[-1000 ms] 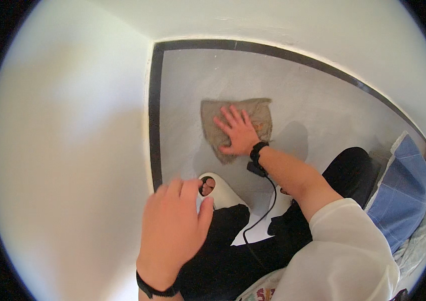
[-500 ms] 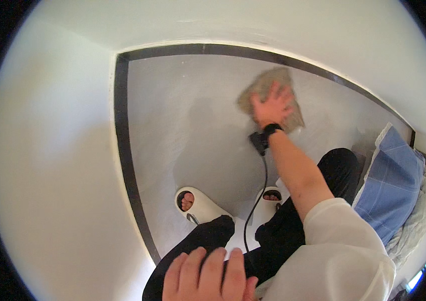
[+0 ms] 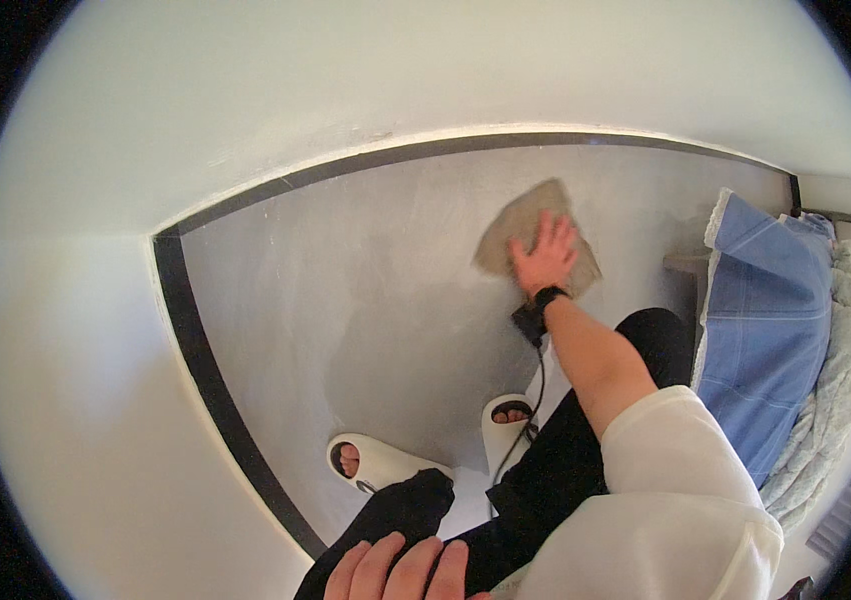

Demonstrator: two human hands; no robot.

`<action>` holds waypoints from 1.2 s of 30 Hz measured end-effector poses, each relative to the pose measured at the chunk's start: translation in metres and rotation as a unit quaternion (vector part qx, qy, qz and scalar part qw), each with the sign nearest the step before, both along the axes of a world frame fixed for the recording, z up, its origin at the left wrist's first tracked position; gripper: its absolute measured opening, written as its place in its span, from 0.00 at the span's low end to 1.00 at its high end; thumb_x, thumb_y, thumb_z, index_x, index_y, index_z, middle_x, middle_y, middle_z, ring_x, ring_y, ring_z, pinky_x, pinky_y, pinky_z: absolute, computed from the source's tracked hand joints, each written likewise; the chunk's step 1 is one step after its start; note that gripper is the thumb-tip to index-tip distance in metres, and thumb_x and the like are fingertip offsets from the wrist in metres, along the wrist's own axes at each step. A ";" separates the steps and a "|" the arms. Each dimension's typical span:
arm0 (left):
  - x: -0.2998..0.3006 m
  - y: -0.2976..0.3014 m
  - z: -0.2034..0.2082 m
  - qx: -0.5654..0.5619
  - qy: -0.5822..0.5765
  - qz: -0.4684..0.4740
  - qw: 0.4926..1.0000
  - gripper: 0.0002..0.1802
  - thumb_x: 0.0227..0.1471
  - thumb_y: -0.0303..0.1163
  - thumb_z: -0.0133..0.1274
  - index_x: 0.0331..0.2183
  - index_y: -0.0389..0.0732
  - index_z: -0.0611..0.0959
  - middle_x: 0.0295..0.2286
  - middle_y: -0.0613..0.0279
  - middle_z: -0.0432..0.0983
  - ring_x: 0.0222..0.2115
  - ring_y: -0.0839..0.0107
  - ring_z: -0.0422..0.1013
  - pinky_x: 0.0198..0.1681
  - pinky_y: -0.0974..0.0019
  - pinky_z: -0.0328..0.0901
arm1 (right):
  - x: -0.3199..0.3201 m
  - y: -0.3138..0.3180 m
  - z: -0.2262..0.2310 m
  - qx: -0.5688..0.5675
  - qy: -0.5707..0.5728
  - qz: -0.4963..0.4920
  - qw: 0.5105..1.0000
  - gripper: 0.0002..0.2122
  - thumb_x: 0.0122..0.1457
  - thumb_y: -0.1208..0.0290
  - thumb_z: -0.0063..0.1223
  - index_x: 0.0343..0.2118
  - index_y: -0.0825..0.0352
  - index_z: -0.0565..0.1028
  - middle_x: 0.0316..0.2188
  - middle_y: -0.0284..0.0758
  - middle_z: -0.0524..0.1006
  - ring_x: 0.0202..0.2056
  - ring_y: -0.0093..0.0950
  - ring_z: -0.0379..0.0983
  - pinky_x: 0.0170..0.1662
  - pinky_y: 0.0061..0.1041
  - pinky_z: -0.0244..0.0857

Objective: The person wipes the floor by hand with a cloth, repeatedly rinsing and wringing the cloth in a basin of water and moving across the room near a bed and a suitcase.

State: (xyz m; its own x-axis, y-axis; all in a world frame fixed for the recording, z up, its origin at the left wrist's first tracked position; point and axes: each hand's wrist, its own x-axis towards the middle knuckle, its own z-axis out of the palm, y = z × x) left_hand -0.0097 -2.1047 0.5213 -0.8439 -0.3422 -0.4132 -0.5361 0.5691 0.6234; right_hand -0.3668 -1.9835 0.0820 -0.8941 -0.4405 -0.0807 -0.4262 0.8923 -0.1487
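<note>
My right hand (image 3: 545, 253) lies on a beige-brown cloth (image 3: 511, 242) on the grey floor, its fingers spread and the palm pressing down. A black band circles that wrist, and a small black box (image 3: 528, 322) with a cable hangs beside it. At the lower edge, my left hand (image 3: 400, 572) rests over the black trousers (image 3: 395, 515) near my knee. Its fingers are stretched out slightly apart, with nothing seen in them; its thumb side is cut off by the frame.
Below me are my feet in white slippers (image 3: 385, 463). White walls with a dark baseboard (image 3: 207, 345) bound the floor on the left and far sides. To the right, a blue cloth with a lace edge (image 3: 765, 320) hangs beside a pale quilted cover (image 3: 813, 440).
My right hand and the cloth have slid back from the far baseboard, a little nearer to my feet. The view has turned, and my left hand sits lower in the picture.
</note>
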 end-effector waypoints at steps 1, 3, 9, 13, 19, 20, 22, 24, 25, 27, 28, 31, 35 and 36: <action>0.001 0.000 -0.001 0.007 -0.008 0.000 1.000 0.27 0.50 0.38 0.59 0.52 0.40 0.78 0.47 0.55 0.75 0.49 0.51 0.70 0.54 0.48 0.65 | -0.019 -0.002 -0.008 -0.003 0.009 -0.097 0.995 0.44 0.55 0.37 0.50 0.71 0.55 0.54 0.73 0.45 0.46 0.73 0.47 0.38 0.70 0.59 0.33; 0.006 0.001 -0.001 0.020 -0.016 0.005 1.000 0.28 0.51 0.39 0.59 0.53 0.40 0.78 0.48 0.54 0.75 0.49 0.50 0.70 0.54 0.47 0.65 | -0.033 -0.032 -0.017 0.010 -0.007 -0.168 0.986 0.45 0.56 0.36 0.46 0.72 0.56 0.51 0.74 0.45 0.44 0.73 0.47 0.36 0.70 0.59 0.32; 0.009 -0.002 -0.006 0.038 -0.020 0.019 0.999 0.28 0.53 0.40 0.58 0.53 0.38 0.77 0.48 0.52 0.75 0.49 0.48 0.71 0.53 0.46 0.66 | 0.019 -0.157 -0.002 0.010 0.010 -0.002 1.000 0.47 0.55 0.38 0.44 0.71 0.67 0.51 0.73 0.47 0.46 0.73 0.50 0.36 0.70 0.57 0.33; -0.003 -0.006 -0.005 0.037 -0.034 -0.004 0.999 0.28 0.52 0.39 0.58 0.53 0.38 0.77 0.49 0.52 0.75 0.50 0.48 0.70 0.54 0.46 0.66 | 0.153 -0.188 0.015 -0.033 -0.056 0.225 0.972 0.46 0.52 0.41 0.50 0.69 0.69 0.55 0.72 0.48 0.49 0.72 0.48 0.39 0.70 0.56 0.35; -0.001 -0.005 0.006 0.038 -0.019 -0.006 0.999 0.29 0.51 0.38 0.59 0.54 0.37 0.76 0.48 0.52 0.74 0.51 0.48 0.69 0.55 0.46 0.64 | 0.143 -0.106 0.029 -0.108 -0.164 0.378 0.905 0.44 0.49 0.47 0.59 0.68 0.62 0.58 0.71 0.45 0.53 0.72 0.46 0.43 0.70 0.56 0.37; 0.000 -0.008 -0.014 0.053 -0.019 -0.010 0.998 0.29 0.51 0.38 0.59 0.54 0.37 0.76 0.48 0.51 0.74 0.51 0.48 0.69 0.55 0.46 0.64 | 0.101 -0.071 0.022 -0.058 -0.134 0.325 0.934 0.43 0.49 0.48 0.60 0.68 0.61 0.59 0.71 0.45 0.54 0.72 0.45 0.43 0.70 0.56 0.38; -0.001 -0.007 -0.005 0.052 -0.038 -0.004 0.998 0.30 0.51 0.38 0.59 0.54 0.37 0.76 0.49 0.50 0.74 0.51 0.46 0.69 0.55 0.45 0.64 | 0.035 -0.037 0.018 0.030 -0.037 0.111 0.993 0.45 0.49 0.45 0.58 0.69 0.61 0.56 0.72 0.45 0.51 0.72 0.48 0.41 0.70 0.56 0.36; 0.002 -0.010 0.003 0.060 -0.028 -0.007 0.998 0.30 0.52 0.39 0.59 0.54 0.37 0.76 0.49 0.50 0.74 0.51 0.46 0.69 0.55 0.45 0.64 | -0.019 -0.035 -0.004 0.008 -0.010 -0.161 0.987 0.47 0.57 0.40 0.47 0.73 0.63 0.46 0.74 0.44 0.40 0.73 0.49 0.33 0.70 0.58 0.30; 0.004 -0.010 0.003 0.065 -0.028 0.000 0.998 0.29 0.53 0.39 0.58 0.54 0.37 0.76 0.48 0.49 0.75 0.50 0.46 0.70 0.54 0.45 0.65 | -0.033 -0.054 -0.004 0.006 -0.011 -0.160 0.987 0.47 0.57 0.40 0.47 0.73 0.63 0.46 0.74 0.44 0.40 0.73 0.49 0.33 0.70 0.58 0.30; 0.014 -0.008 -0.004 0.051 -0.012 0.006 0.999 0.28 0.54 0.40 0.56 0.54 0.36 0.76 0.48 0.49 0.75 0.49 0.45 0.71 0.53 0.46 0.66 | -0.049 -0.092 -0.003 0.001 -0.037 -0.312 0.949 0.46 0.58 0.39 0.43 0.73 0.63 0.45 0.74 0.45 0.40 0.73 0.50 0.32 0.70 0.58 0.29; 0.017 -0.010 -0.005 0.046 -0.014 0.005 0.999 0.27 0.55 0.41 0.55 0.53 0.36 0.77 0.47 0.49 0.76 0.48 0.45 0.72 0.53 0.46 0.67 | -0.052 -0.102 -0.003 0.002 -0.036 -0.315 0.948 0.46 0.58 0.39 0.43 0.73 0.63 0.45 0.74 0.45 0.40 0.73 0.50 0.32 0.70 0.58 0.29; 0.018 -0.013 -0.008 0.049 -0.015 0.001 0.999 0.27 0.55 0.40 0.55 0.53 0.35 0.77 0.47 0.48 0.76 0.48 0.45 0.72 0.52 0.46 0.67 | -0.038 -0.135 -0.001 0.026 0.010 -0.094 0.995 0.46 0.57 0.38 0.42 0.72 0.68 0.49 0.74 0.47 0.43 0.73 0.51 0.34 0.71 0.57 0.29; 0.002 -0.018 -0.005 0.074 -0.022 -0.014 0.997 0.28 0.53 0.37 0.57 0.53 0.34 0.76 0.47 0.46 0.75 0.49 0.43 0.70 0.54 0.45 0.65 | 0.064 -0.164 0.012 0.013 -0.031 0.130 0.991 0.46 0.56 0.41 0.46 0.70 0.72 0.51 0.72 0.49 0.47 0.73 0.49 0.36 0.71 0.56 0.32; -0.004 -0.019 -0.005 0.072 -0.013 -0.023 0.997 0.28 0.53 0.37 0.57 0.53 0.34 0.76 0.47 0.46 0.75 0.49 0.43 0.70 0.54 0.45 0.65 | 0.088 -0.152 0.013 -0.021 -0.057 0.192 0.980 0.46 0.54 0.42 0.49 0.70 0.70 0.52 0.72 0.49 0.48 0.73 0.49 0.37 0.70 0.56 0.33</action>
State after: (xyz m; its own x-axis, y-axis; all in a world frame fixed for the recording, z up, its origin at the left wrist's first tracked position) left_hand -0.0133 -2.1237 0.5164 -0.8454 -0.2386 -0.4779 -0.5290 0.4984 0.6869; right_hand -0.2790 -2.1354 0.0949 -0.6484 -0.7476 -0.1438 -0.7077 0.6615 -0.2481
